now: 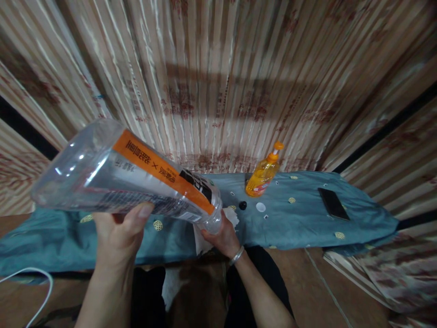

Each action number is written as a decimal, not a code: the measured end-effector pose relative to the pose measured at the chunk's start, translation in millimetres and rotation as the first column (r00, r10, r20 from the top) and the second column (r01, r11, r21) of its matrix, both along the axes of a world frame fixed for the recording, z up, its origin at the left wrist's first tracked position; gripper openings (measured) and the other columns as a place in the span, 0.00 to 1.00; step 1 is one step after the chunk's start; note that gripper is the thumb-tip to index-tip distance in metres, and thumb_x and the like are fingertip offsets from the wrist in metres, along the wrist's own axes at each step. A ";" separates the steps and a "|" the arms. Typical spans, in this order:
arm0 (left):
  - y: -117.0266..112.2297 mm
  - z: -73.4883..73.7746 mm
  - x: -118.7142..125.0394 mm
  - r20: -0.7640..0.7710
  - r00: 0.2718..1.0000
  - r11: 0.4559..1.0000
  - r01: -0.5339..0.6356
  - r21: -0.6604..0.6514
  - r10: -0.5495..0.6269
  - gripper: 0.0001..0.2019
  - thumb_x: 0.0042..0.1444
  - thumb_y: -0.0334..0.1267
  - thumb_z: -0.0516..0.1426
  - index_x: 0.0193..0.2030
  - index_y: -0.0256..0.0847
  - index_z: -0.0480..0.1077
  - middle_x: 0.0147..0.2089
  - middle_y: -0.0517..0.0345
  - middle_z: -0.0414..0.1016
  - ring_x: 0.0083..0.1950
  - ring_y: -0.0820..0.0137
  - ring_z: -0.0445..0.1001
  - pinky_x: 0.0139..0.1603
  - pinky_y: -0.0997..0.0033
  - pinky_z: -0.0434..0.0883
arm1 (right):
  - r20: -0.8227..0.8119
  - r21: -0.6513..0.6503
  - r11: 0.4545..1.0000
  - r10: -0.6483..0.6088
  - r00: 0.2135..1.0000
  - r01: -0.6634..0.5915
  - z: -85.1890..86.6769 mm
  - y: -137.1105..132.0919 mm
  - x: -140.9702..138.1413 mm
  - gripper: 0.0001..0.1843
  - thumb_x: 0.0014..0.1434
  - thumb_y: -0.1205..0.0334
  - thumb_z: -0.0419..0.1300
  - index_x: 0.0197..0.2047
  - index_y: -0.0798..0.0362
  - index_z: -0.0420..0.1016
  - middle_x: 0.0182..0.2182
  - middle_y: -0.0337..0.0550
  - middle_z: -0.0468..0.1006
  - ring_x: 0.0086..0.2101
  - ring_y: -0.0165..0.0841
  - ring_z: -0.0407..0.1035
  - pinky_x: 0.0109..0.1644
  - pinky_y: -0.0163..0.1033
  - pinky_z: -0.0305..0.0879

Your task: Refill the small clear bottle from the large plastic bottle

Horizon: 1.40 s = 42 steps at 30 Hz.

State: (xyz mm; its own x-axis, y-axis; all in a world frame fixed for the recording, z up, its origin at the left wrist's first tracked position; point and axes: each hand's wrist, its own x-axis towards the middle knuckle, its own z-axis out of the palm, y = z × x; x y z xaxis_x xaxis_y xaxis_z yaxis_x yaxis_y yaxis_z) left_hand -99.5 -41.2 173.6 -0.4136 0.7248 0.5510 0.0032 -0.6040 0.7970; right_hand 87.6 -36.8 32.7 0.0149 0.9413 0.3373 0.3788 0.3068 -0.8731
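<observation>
A large clear plastic bottle point(102, 182) with an orange, white and black label lies tilted in the air, its base up at the left and its neck down at the right. My left hand point(118, 232) supports its body from below, thumb along the side. Around the neck end, my right hand point(223, 237) is closed, a silver bracelet on its wrist. The bottle looks see-through, with no clear liquid level. A white tissue point(201, 239) shows beneath the neck, partly behind my right hand; whether the fingers touch it I cannot tell.
On the teal cloth point(290, 228) stand a yellow pump bottle point(262, 176), a small black cap point(242, 205) and a flat white disc point(260, 207). A dark phone point(332, 203) lies farther right. Striped curtains point(218, 91) hang behind. A white cable point(48, 282) curves at the lower left.
</observation>
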 end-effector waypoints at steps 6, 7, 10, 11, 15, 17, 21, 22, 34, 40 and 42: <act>-0.2 1.7 2.8 0.060 0.998 1.000 0.020 -0.019 -0.018 0.32 0.36 0.45 0.68 0.52 0.47 0.68 0.47 0.54 0.76 0.50 0.55 0.76 0.55 0.51 0.72 | 0.011 -0.007 1.000 0.003 1.000 -0.003 -3.4 0.2 1.9 0.37 0.44 0.61 0.66 0.58 0.55 0.62 0.45 0.52 0.79 0.41 0.46 0.76 0.45 0.52 0.75; -0.5 2.7 4.1 0.072 0.997 1.000 0.022 -0.016 -0.020 0.33 0.35 0.44 0.68 0.52 0.48 0.68 0.47 0.54 0.76 0.50 0.55 0.76 0.55 0.51 0.72 | 0.014 -0.011 1.000 0.003 1.000 -0.003 -3.6 0.3 2.2 0.37 0.44 0.61 0.66 0.58 0.55 0.62 0.44 0.52 0.79 0.41 0.46 0.76 0.45 0.51 0.75; -1.4 6.2 8.5 0.119 0.992 0.999 0.035 -0.015 -0.033 0.34 0.34 0.41 0.68 0.53 0.50 0.67 0.47 0.55 0.76 0.51 0.56 0.75 0.56 0.51 0.72 | 0.018 -0.026 1.000 -0.003 1.000 0.003 -3.1 0.7 2.4 0.36 0.44 0.61 0.66 0.57 0.54 0.63 0.44 0.51 0.79 0.41 0.46 0.76 0.45 0.51 0.75; -1.6 7.2 9.9 0.137 0.990 0.999 0.045 -0.012 -0.043 0.35 0.34 0.40 0.68 0.53 0.50 0.67 0.47 0.56 0.76 0.51 0.56 0.75 0.56 0.51 0.71 | 0.019 -0.027 1.000 -0.006 1.000 0.006 -2.9 0.8 2.4 0.36 0.44 0.62 0.66 0.57 0.54 0.63 0.44 0.51 0.79 0.41 0.46 0.76 0.46 0.52 0.75; -1.8 9.7 12.5 0.162 0.983 0.997 0.078 0.023 -0.081 0.35 0.34 0.38 0.68 0.54 0.53 0.67 0.47 0.57 0.76 0.52 0.58 0.75 0.57 0.53 0.71 | 0.016 -0.015 1.000 0.001 1.000 -0.001 -4.2 1.4 2.2 0.36 0.43 0.63 0.66 0.57 0.55 0.63 0.45 0.51 0.78 0.43 0.46 0.75 0.47 0.52 0.74; -1.6 10.9 12.9 0.149 0.984 0.995 0.092 0.044 -0.097 0.34 0.35 0.40 0.68 0.54 0.53 0.67 0.46 0.58 0.77 0.52 0.58 0.75 0.57 0.53 0.71 | 0.000 -0.016 1.000 0.018 1.000 -0.018 -5.7 1.8 2.0 0.37 0.44 0.63 0.66 0.57 0.55 0.62 0.45 0.51 0.78 0.43 0.45 0.75 0.47 0.51 0.74; -1.7 14.4 14.5 0.143 0.982 0.991 0.113 0.068 -0.122 0.32 0.37 0.43 0.68 0.53 0.53 0.69 0.42 0.58 0.77 0.50 0.59 0.75 0.55 0.53 0.73 | -0.024 -0.021 0.999 0.027 0.999 -0.027 -7.1 2.0 1.9 0.37 0.44 0.64 0.66 0.58 0.55 0.61 0.46 0.51 0.78 0.43 0.44 0.75 0.47 0.51 0.74; -1.8 15.2 14.9 0.143 0.981 0.990 0.117 0.073 -0.127 0.31 0.37 0.43 0.68 0.53 0.53 0.69 0.41 0.59 0.77 0.50 0.59 0.76 0.54 0.53 0.74 | -0.024 -0.023 0.999 0.025 0.999 -0.026 -6.8 1.9 2.1 0.37 0.44 0.64 0.66 0.58 0.54 0.62 0.46 0.51 0.78 0.43 0.44 0.75 0.47 0.51 0.74; -1.8 15.1 14.6 0.151 0.978 0.989 0.142 0.041 -0.146 0.30 0.36 0.47 0.69 0.51 0.60 0.71 0.35 0.61 0.78 0.47 0.58 0.77 0.48 0.52 0.77 | -0.003 -0.005 1.000 0.013 1.000 -0.013 -7.6 2.4 2.6 0.36 0.44 0.63 0.67 0.57 0.54 0.63 0.44 0.50 0.79 0.41 0.44 0.76 0.46 0.51 0.75; -3.5 17.7 16.3 0.167 0.974 0.988 0.146 0.047 -0.151 0.34 0.36 0.48 0.68 0.55 0.61 0.67 0.39 0.61 0.79 0.47 0.57 0.77 0.47 0.51 0.78 | 0.008 -0.001 1.000 0.007 1.000 -0.007 -10.1 3.1 3.1 0.35 0.43 0.63 0.67 0.56 0.54 0.65 0.43 0.49 0.79 0.40 0.43 0.76 0.45 0.49 0.75; -3.8 15.6 14.9 0.156 0.978 0.990 0.136 0.034 -0.139 0.35 0.36 0.48 0.69 0.55 0.60 0.67 0.39 0.61 0.79 0.46 0.57 0.78 0.46 0.52 0.78 | 0.010 -0.006 1.000 0.007 1.000 -0.007 -9.5 3.2 3.1 0.35 0.43 0.63 0.67 0.55 0.53 0.65 0.43 0.48 0.79 0.40 0.43 0.76 0.45 0.49 0.75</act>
